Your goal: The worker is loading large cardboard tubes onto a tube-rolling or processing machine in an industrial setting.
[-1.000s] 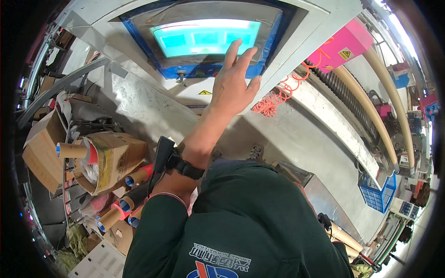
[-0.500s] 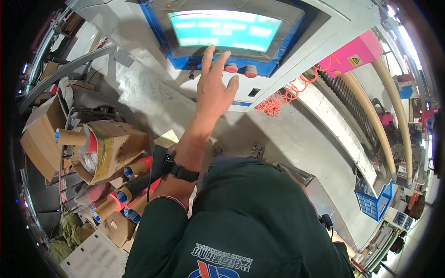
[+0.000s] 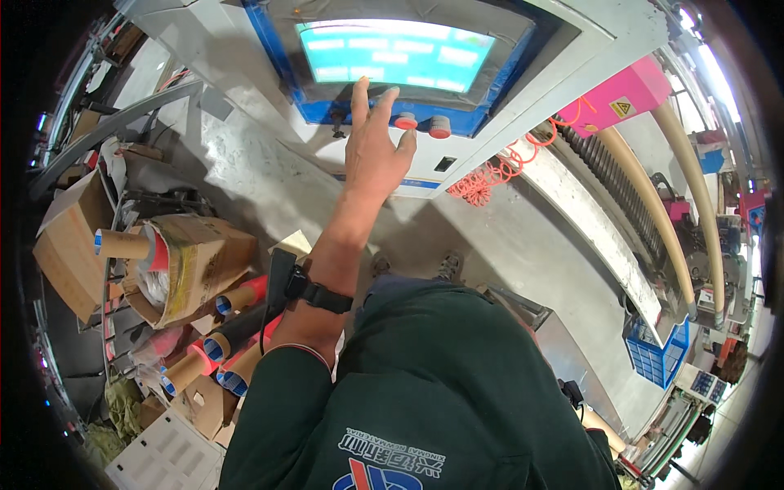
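Observation:
My left hand (image 3: 377, 151) is raised over a machine's control panel, fingers apart and holding nothing. Its index fingertip reaches the lower left edge of a lit turquoise touch screen (image 3: 392, 57); whether it touches the glass I cannot tell. The screen sits in a grey and blue frame (image 3: 482, 122). Just right of the fingers are two red round buttons (image 3: 439, 126), and a small black switch (image 3: 338, 121) is to their left. A black strap (image 3: 322, 299) with a dark device circles my left forearm. My right hand does not show.
At left, cardboard boxes (image 3: 216, 253) and several tubes (image 3: 233, 302) with pink or black wrapping are piled up. To the right are a coiled orange hose (image 3: 474, 188), a pink box (image 3: 621, 98) with a warning sign, long tan rolls (image 3: 653, 196) and a blue crate (image 3: 653, 355).
My left hand has shifted very slightly left and up along the screen's lower edge. Its fingers stay spread, and the screen looks the same.

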`<state>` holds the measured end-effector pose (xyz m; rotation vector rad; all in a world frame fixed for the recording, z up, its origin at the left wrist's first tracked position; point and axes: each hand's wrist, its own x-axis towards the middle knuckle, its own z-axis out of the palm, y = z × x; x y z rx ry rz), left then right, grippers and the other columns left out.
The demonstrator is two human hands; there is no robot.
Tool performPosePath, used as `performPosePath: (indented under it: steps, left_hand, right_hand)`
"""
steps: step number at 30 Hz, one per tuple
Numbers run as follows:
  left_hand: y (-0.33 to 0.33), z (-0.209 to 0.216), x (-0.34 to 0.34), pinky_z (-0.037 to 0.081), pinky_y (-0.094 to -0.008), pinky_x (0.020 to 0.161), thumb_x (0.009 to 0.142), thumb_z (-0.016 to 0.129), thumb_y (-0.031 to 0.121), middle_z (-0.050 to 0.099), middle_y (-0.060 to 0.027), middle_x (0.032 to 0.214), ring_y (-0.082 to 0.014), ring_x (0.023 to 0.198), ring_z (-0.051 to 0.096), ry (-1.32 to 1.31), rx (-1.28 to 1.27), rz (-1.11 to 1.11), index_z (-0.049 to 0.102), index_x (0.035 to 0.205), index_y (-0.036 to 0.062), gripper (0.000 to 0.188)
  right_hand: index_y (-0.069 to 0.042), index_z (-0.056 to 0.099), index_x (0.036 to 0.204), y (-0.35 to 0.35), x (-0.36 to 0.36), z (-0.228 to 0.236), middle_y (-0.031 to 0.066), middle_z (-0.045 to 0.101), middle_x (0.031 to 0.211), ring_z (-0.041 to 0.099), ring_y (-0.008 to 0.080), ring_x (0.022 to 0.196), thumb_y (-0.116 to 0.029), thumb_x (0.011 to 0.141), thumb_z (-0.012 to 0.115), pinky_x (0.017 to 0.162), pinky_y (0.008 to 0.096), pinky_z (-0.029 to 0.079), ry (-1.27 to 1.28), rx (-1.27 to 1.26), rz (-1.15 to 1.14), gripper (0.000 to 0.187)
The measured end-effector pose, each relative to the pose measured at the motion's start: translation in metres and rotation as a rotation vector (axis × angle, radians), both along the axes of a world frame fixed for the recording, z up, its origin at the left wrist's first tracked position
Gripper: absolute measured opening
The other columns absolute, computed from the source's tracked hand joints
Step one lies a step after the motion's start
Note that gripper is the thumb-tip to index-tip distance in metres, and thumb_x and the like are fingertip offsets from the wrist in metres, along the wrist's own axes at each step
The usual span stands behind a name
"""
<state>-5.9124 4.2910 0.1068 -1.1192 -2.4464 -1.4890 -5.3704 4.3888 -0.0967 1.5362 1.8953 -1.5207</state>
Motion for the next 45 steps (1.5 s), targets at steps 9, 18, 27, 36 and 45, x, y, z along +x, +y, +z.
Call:
performPosePath:
  steps: [9, 18, 27, 36, 45]
  left_hand:
    - [-0.001, 0.0, -0.002, 0.051, -0.0337, 0.082, 0.075, 0.066, 0.001, 0.023, -0.0136, 0.15, -0.0261, 0.11, 0.056, 0.002, -0.045, 0.029, 0.048, 0.13, 0.0058, 0.058]
    - [0.008, 0.015, 0.011, 0.046, -0.0396, 0.092, 0.075, 0.067, 0.008, 0.027, -0.0185, 0.147, -0.0354, 0.123, 0.046, -0.027, 0.002, -0.026, 0.048, 0.128, 0.0036, 0.056]
    - [0.052, 0.07, 0.045, 0.055, -0.0312, 0.071, 0.075, 0.067, 0.006, 0.03, -0.0131, 0.146, -0.0278, 0.105, 0.057, 0.123, 0.139, -0.294, 0.049, 0.128, 0.007, 0.057]
    - [0.049, 0.065, 0.045, 0.054, -0.0349, 0.074, 0.073, 0.067, 0.005, 0.031, -0.012, 0.145, -0.0265, 0.103, 0.059, 0.104, 0.12, -0.265, 0.049, 0.128, 0.0075, 0.058]
    - [0.009, 0.017, 0.024, 0.052, -0.034, 0.078, 0.074, 0.065, -0.001, 0.031, -0.014, 0.145, -0.0236, 0.103, 0.06, -0.023, 0.089, -0.099, 0.048, 0.13, 0.0049, 0.058]
  right_hand:
    - [0.001, 0.063, 0.112, 0.0, -0.01, 0.002, 0.0098, 0.068, 0.101, 0.062, 0.0167, 0.094, -0.027, 0.077, 0.072, 0.083, 0.0298, 0.047, -0.002, -0.011, 0.002, 0.046]
    - [0.0, 0.063, 0.113, -0.001, -0.006, -0.007, 0.0098, 0.068, 0.101, 0.063, 0.0168, 0.094, -0.027, 0.077, 0.072, 0.083, 0.0298, 0.047, 0.053, -0.025, -0.029, 0.046]
    - [0.0, 0.063, 0.112, -0.011, -0.017, 0.027, 0.0103, 0.068, 0.101, 0.063, 0.0173, 0.092, -0.028, 0.077, 0.073, 0.082, 0.03, 0.048, 0.023, -0.058, -0.153, 0.047]
    - [-0.001, 0.063, 0.112, -0.014, -0.008, 0.024, 0.0094, 0.069, 0.098, 0.064, 0.0158, 0.088, -0.03, 0.076, 0.073, 0.08, 0.0296, 0.049, 0.073, -0.004, -0.065, 0.047]
    - [0.0, 0.063, 0.11, -0.001, -0.019, 0.03, 0.008, 0.069, 0.097, 0.064, 0.0158, 0.086, -0.025, 0.075, 0.074, 0.078, 0.0299, 0.05, 0.035, -0.053, -0.107, 0.045]
